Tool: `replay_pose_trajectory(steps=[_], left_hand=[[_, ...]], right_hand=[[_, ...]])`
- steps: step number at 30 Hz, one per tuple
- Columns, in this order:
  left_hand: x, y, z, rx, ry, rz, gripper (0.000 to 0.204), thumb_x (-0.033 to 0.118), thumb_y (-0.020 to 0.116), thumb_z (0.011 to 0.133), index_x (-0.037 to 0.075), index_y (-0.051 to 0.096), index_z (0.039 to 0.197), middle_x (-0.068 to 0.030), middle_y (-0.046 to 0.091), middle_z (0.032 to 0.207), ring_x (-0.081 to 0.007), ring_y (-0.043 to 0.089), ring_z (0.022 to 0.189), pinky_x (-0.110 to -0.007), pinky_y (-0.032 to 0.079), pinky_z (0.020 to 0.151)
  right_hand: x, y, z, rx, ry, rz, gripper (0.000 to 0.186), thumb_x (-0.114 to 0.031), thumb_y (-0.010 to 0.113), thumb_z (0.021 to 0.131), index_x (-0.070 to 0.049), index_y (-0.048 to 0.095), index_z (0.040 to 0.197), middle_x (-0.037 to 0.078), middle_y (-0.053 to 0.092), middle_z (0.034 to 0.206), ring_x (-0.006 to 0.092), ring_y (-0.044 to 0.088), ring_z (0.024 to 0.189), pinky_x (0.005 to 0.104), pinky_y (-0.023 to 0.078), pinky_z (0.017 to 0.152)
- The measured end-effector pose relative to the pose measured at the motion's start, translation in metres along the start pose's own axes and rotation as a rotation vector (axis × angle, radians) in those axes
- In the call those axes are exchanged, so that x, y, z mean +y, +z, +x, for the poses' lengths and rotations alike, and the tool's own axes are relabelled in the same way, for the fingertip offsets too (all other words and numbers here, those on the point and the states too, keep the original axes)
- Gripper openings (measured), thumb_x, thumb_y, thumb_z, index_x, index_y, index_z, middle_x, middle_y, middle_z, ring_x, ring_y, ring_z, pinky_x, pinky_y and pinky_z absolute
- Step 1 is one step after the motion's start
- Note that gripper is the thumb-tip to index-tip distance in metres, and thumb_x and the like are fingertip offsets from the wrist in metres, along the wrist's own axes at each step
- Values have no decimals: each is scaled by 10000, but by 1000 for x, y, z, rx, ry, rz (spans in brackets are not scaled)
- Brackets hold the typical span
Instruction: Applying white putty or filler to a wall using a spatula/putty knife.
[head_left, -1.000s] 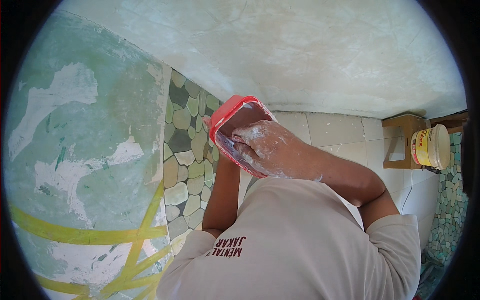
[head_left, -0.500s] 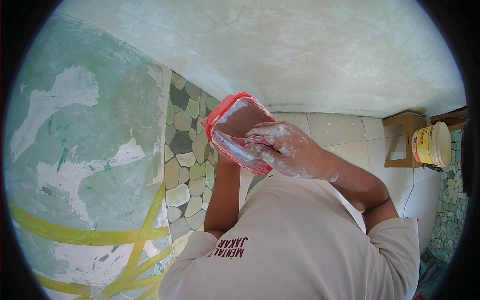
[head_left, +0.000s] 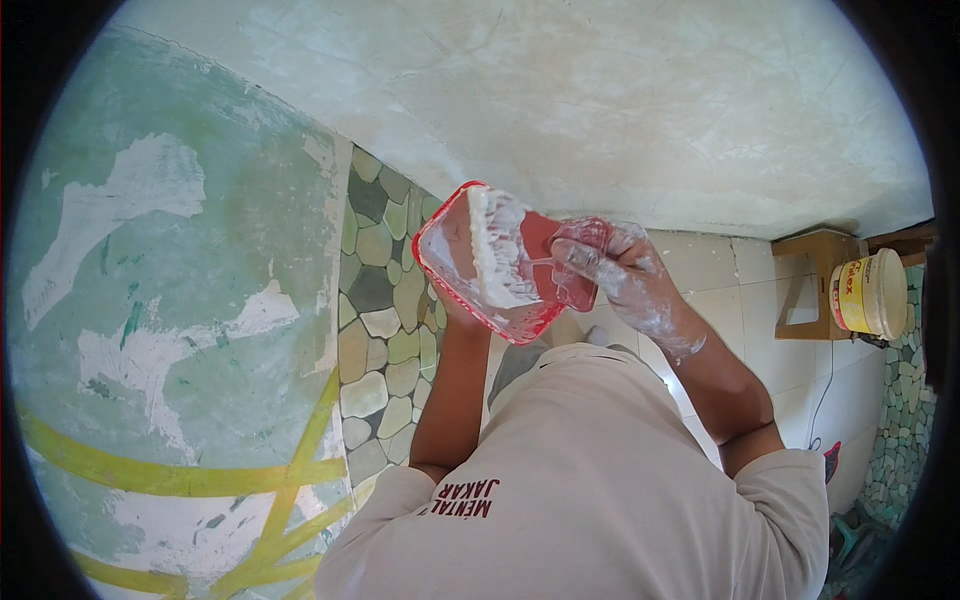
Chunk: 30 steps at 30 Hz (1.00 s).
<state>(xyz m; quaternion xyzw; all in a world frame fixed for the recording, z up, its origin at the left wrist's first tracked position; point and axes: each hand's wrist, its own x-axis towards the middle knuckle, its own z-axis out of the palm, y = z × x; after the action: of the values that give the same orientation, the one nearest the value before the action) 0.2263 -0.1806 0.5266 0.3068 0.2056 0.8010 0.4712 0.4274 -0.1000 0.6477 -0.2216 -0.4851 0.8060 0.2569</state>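
Right hand [head_left: 628, 277], now out of the squarish red plastic tub [head_left: 527, 325], pinches a flat red plastic spreader [head_left: 540, 240], thick white paste [head_left: 488, 245] apparently scooped; left hand [head_left: 460, 312] beneath, fingers hidden, can't tell.

From our head we look down through a fisheye, our beige T-shirt [head_left: 600, 470] close at six o'clock, the plastered wall [head_left: 620, 100] beyond at twelve.

Soft, bright light; black fisheye corners, bent edges
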Motion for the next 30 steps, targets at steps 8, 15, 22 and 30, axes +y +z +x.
replay_pose_trajectory(steps=[8, 15, 22, 30], left_hand=[[30, -58, 11, 20, -173, -223, 734, 605, 453, 886, 116, 343, 1422, -75, 459, 1385, -274, 445, 1267, -454, 362, 1064], [75, -159, 41, 54, -369, -345, 704, 574, 462, 891, 113, 359, 1413, -85, 467, 1378, -285, 458, 1251, -464, 360, 1061], [105, -256, 45, 131, -518, -429, 673, 543, 470, 897, 110, 375, 1404, -94, 476, 1372, -297, 472, 1234, -474, 358, 1058], [93, -375, 75, 254, -652, -478, 639, 507, 480, 904, 107, 394, 1395, -105, 485, 1364, -309, 487, 1216, -485, 355, 1054]], right_hand=[[43, 21, 58, 197, 18, 357, 188, -110, 625, 906, -46, 630, 1082, 35, 676, 971, 130, 654, 863, 287, 530, 789], [108, 84, 124, 238, 78, 528, 257, -71, 602, 910, -48, 580, 1166, 63, 650, 1076, 162, 629, 999, 319, 514, 886], [175, 117, 184, 307, 132, 720, 248, -80, 597, 914, -53, 583, 1160, 61, 651, 1066, 148, 633, 985, 302, 521, 882], [238, 87, 253, 431, 23, 824, 154, -97, 584, 924, -54, 596, 1071, 65, 656, 1013, 170, 653, 912, 335, 545, 831]])
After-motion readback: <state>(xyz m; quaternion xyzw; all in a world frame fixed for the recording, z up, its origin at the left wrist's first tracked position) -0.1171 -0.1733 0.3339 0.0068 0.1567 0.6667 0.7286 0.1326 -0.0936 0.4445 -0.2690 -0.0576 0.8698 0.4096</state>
